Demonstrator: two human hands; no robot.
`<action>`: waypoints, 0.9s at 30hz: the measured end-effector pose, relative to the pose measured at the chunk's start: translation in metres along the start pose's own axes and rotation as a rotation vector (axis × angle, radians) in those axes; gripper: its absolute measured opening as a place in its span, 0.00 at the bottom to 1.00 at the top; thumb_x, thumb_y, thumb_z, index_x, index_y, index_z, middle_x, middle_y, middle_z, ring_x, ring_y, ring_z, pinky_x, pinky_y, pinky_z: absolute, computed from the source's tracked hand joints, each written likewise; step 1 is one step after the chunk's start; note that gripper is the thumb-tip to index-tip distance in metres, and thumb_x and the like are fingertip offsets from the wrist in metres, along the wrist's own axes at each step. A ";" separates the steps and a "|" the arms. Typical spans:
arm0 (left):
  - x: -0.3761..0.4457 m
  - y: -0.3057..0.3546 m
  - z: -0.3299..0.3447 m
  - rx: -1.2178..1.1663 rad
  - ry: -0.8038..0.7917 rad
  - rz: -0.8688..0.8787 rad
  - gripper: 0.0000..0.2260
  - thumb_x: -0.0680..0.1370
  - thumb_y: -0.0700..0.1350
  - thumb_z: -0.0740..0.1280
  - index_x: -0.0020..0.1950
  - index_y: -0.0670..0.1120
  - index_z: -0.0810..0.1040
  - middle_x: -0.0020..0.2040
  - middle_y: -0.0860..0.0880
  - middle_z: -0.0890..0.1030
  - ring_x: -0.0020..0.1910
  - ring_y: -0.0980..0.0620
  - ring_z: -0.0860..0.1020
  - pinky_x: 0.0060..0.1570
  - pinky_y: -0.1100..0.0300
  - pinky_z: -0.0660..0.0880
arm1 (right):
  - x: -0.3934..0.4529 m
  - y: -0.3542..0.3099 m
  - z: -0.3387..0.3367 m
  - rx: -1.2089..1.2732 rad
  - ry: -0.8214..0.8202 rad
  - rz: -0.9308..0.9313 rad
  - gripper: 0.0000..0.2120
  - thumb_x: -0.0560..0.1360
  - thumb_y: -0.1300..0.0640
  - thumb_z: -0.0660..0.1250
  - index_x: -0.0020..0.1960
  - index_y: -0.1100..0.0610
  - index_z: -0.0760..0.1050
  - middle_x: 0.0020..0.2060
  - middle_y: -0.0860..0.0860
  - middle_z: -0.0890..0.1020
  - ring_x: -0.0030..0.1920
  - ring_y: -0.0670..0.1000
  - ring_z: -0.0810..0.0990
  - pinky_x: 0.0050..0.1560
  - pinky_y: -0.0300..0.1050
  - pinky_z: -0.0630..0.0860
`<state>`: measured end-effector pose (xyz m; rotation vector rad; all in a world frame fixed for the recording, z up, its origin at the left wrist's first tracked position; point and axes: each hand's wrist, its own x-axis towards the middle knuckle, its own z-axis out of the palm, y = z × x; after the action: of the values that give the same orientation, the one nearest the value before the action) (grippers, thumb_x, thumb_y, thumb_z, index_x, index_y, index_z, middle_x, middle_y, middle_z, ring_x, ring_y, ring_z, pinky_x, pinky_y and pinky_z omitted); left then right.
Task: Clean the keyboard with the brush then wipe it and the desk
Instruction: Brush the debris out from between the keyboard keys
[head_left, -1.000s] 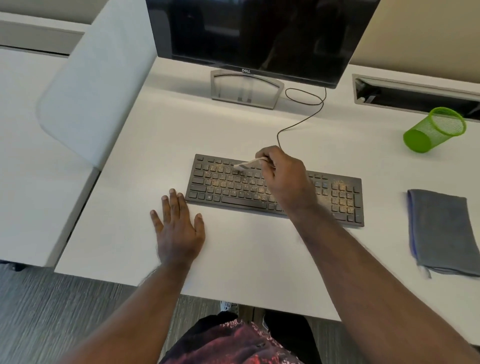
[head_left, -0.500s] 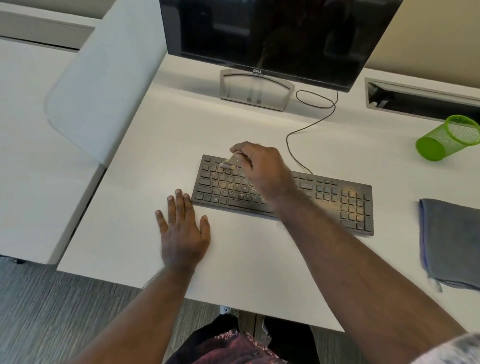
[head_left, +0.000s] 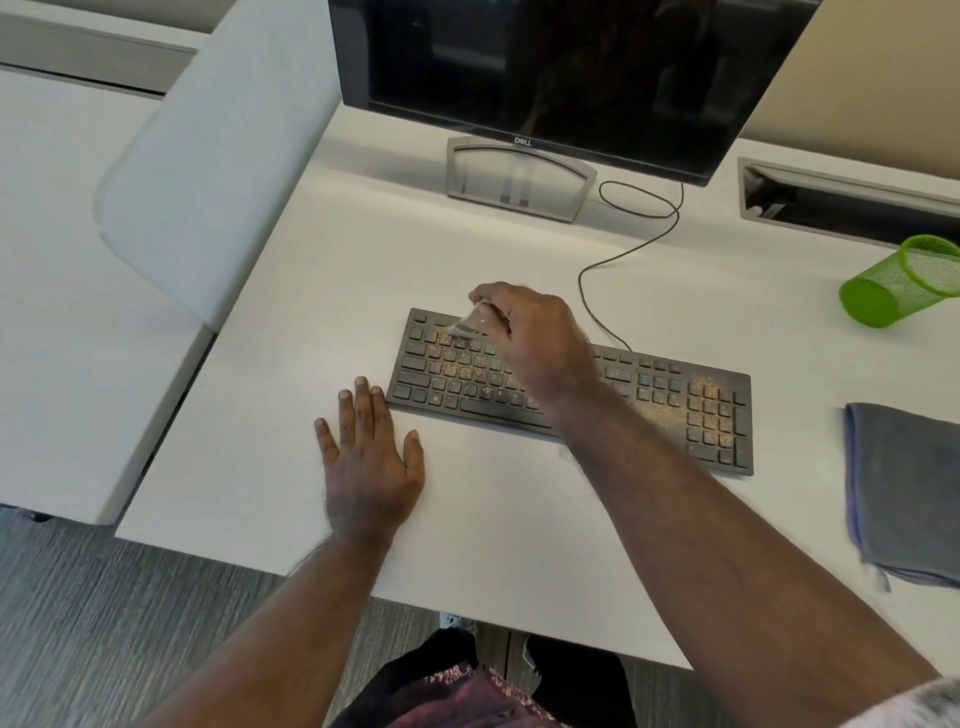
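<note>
My right hand (head_left: 535, 338) pinches the brush (head_left: 466, 325), bristles on the keyboard (head_left: 571, 389) top-left rows at 12 o'clock. Left hand (head_left: 369, 457) lies flat w/ fingers apart on the worktop (head_left: 493, 519). Cloth (head_left: 904, 488) waits at 3 o'clock. Risk: hard strokes scatter crumbs onto worktop, or push keyboard.

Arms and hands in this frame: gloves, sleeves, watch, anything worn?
Left hand and right hand are bare: no gloves, rings or watch visible. Both forearms are uncovered to the frame edge. The hem of a light grey short sleeve shows on the right upper arm, at the bottom right corner.
</note>
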<state>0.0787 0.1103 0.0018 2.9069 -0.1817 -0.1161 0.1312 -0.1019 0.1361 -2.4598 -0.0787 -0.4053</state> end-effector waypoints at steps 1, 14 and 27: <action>0.000 0.000 0.000 0.000 0.001 -0.001 0.34 0.81 0.58 0.48 0.83 0.41 0.53 0.84 0.44 0.50 0.83 0.44 0.48 0.79 0.38 0.46 | 0.001 -0.003 0.005 0.018 -0.001 0.003 0.10 0.80 0.58 0.64 0.58 0.57 0.81 0.51 0.51 0.85 0.48 0.49 0.84 0.50 0.41 0.79; 0.001 0.001 -0.001 0.002 -0.012 -0.001 0.34 0.81 0.58 0.47 0.83 0.41 0.51 0.84 0.45 0.48 0.83 0.45 0.47 0.80 0.39 0.44 | 0.009 -0.001 0.012 0.120 0.052 0.085 0.10 0.79 0.58 0.65 0.57 0.58 0.81 0.49 0.51 0.86 0.47 0.49 0.84 0.48 0.49 0.82; 0.000 0.002 -0.002 -0.010 0.016 0.001 0.33 0.81 0.57 0.49 0.83 0.40 0.54 0.84 0.44 0.52 0.83 0.44 0.50 0.79 0.38 0.47 | 0.019 -0.009 0.032 0.211 0.063 0.063 0.09 0.79 0.58 0.65 0.56 0.59 0.81 0.47 0.50 0.86 0.45 0.45 0.83 0.45 0.46 0.82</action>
<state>0.0787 0.1086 0.0038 2.8971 -0.1799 -0.0930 0.1566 -0.0763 0.1229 -2.2344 -0.0160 -0.4241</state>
